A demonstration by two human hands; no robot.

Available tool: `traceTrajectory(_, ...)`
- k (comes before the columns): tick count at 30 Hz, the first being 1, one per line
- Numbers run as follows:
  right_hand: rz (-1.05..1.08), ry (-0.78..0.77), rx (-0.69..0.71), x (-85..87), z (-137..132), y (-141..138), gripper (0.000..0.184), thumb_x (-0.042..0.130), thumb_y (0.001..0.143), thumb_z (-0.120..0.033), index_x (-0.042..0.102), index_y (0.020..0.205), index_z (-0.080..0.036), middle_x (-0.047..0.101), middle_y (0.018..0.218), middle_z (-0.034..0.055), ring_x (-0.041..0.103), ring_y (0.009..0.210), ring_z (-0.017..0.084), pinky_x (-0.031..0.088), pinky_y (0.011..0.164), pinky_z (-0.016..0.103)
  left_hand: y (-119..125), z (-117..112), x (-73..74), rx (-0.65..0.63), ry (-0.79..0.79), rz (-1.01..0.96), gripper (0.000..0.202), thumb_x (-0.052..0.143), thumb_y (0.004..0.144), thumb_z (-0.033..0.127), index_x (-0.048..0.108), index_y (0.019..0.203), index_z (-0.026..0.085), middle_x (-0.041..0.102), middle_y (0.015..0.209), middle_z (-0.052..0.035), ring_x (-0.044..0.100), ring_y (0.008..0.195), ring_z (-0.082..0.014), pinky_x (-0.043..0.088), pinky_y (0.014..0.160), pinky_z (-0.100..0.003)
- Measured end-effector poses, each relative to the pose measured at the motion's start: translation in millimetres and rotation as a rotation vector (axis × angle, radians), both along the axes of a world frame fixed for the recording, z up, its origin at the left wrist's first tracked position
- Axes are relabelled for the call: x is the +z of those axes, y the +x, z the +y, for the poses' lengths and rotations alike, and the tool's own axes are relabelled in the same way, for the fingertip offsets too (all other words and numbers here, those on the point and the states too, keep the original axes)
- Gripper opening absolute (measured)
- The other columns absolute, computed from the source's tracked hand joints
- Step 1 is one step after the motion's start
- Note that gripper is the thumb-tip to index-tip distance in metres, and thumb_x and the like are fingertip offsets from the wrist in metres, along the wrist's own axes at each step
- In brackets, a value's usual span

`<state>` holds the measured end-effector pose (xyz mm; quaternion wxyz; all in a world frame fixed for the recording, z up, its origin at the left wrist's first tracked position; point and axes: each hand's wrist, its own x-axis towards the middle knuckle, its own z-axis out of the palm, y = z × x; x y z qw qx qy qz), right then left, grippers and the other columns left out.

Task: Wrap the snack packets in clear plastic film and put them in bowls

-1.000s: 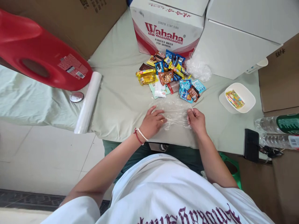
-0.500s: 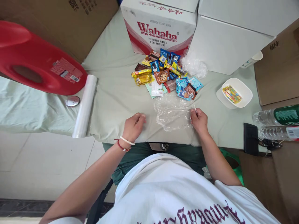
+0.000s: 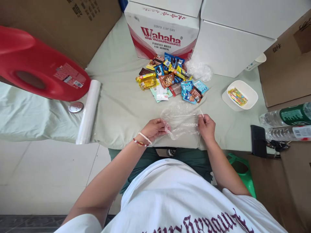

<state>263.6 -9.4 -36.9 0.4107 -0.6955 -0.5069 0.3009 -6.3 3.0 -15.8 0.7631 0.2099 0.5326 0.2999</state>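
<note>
Head view: left hand [image 3: 155, 128], angled inward, touches film [image 3: 182, 122] pinched by right hand [image 3: 207, 127].

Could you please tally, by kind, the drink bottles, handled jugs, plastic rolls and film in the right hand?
Thin, crinkled clear plastic film, in the right hand: 1
Clear plastic bottles, lying down, one green-labelled and one white-labelled: 2
Large red plastic jug with a handle opening: 1
White cylindrical plastic roll: 1
Total: 5
</note>
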Motion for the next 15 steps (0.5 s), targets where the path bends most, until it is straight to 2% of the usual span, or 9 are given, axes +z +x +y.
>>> traceTrajectory(5, 0.036, 0.0, 0.116, -2.6, 0, -9, 0.037, 0.054, 0.098, -0.057, 0.058, 0.081, -0.025, 0.054, 0.061, -0.0044, 0.048, 0.056, 0.015, 0.039, 0.057, 0.027, -24, 3, 0.6, 0.17, -0.019, 0.036, 0.016, 0.078, 0.082, 0.02, 0.062, 0.086, 0.017, 0.071, 0.069, -0.0028, 0.072, 0.061, -0.0156, 0.062, 0.065, -0.03)
traceTrajectory(6, 0.024, 0.011, 0.125, -2.3, 1, -12, 0.037, 0.053, 0.099, -0.057, 0.058, 0.081, -0.025, 0.054, 0.061, -0.0041, 0.048, 0.057, 0.015, 0.039, 0.058, 0.027, -27, 3, 1.4, 0.206, -0.025, 0.066, 0.018, 0.076, 0.084, 0.025, 0.061, 0.086, 0.017, 0.069, 0.067, -0.0021, 0.07, 0.057, -0.0152, 0.061, 0.062, -0.03)
traceTrajectory(8, -0.014, 0.034, 0.128, -0.9, 2, -19, 0.038, 0.051, 0.1, -0.056, 0.057, 0.08, -0.024, 0.055, 0.063, -0.0035, 0.048, 0.06, 0.015, 0.04, 0.06, 0.027, -29, 3, 3.5, 0.251, -0.044, 0.103, 0.03, 0.072, 0.088, 0.045, 0.057, 0.086, 0.019, 0.07, 0.069, -0.004, 0.07, 0.056, -0.018, 0.06, 0.058, -0.033)
traceTrajectory(10, -0.051, 0.057, 0.126, 0.5, 4, -26, 0.037, 0.05, 0.1, -0.054, 0.057, 0.08, -0.024, 0.055, 0.064, -0.0032, 0.049, 0.061, 0.015, 0.04, 0.062, 0.027, -27, 2, 5.1, 0.264, -0.041, 0.118, 0.049, 0.065, 0.086, 0.069, 0.054, 0.089, 0.021, 0.072, 0.075, -0.0076, 0.074, 0.064, -0.0239, 0.06, 0.057, -0.036)
traceTrajectory(11, -0.057, 0.066, 0.128, 1.1, 5, -29, 0.037, 0.05, 0.101, -0.054, 0.057, 0.08, -0.024, 0.055, 0.064, -0.0032, 0.049, 0.061, 0.015, 0.04, 0.062, 0.027, -24, 0, 5.1, 0.256, -0.021, 0.14, 0.056, 0.065, 0.082, 0.075, 0.054, 0.092, 0.021, 0.073, 0.079, -0.0081, 0.075, 0.068, -0.0259, 0.06, 0.057, -0.037)
traceTrajectory(13, -0.04, 0.073, 0.125, 1.7, 7, -32, 0.037, 0.051, 0.101, -0.053, 0.058, 0.08, -0.024, 0.055, 0.063, -0.0035, 0.049, 0.06, 0.015, 0.04, 0.062, 0.027, -18, -4, 2.5, 0.22, 0.073, 0.256, 0.057, 0.076, 0.075, 0.071, 0.055, 0.095, 0.022, 0.072, 0.079, -0.0048, 0.074, 0.067, -0.0241, 0.057, 0.055, -0.033)
traceTrajectory(15, 0.0, 0.065, 0.113, 1.8, 8, -31, 0.037, 0.052, 0.1, -0.054, 0.057, 0.078, -0.024, 0.055, 0.061, -0.0039, 0.049, 0.057, 0.014, 0.04, 0.06, 0.027, -15, -7, -3.3, 0.179, 0.178, 0.396, 0.045, 0.083, 0.072, 0.053, 0.058, 0.089, 0.021, 0.067, 0.069, 0.0006, 0.067, 0.055, -0.017, 0.049, 0.048, -0.026)
